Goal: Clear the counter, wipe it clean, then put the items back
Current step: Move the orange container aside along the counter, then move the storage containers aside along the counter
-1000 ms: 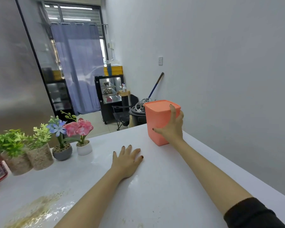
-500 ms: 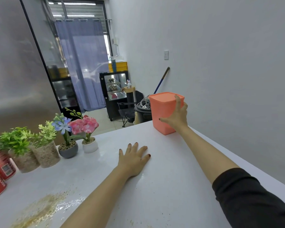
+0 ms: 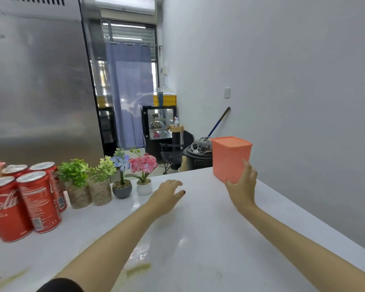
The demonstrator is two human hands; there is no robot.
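The orange container stands at the far edge of the white tabletop. The right hand touches its near corner, fingers spread. Left of the container is the left hand, its fingers relaxed and slightly parted. Farther left stand potted plants and red cans.

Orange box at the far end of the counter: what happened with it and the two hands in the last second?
The right hand slipped down from the lid of the orange box to its lower near corner, fingers loosened, apparently letting go. The left hand no longer lies flat on the counter; it has moved nearer the small plant pots, fingers relaxed. Box and pots stayed put.
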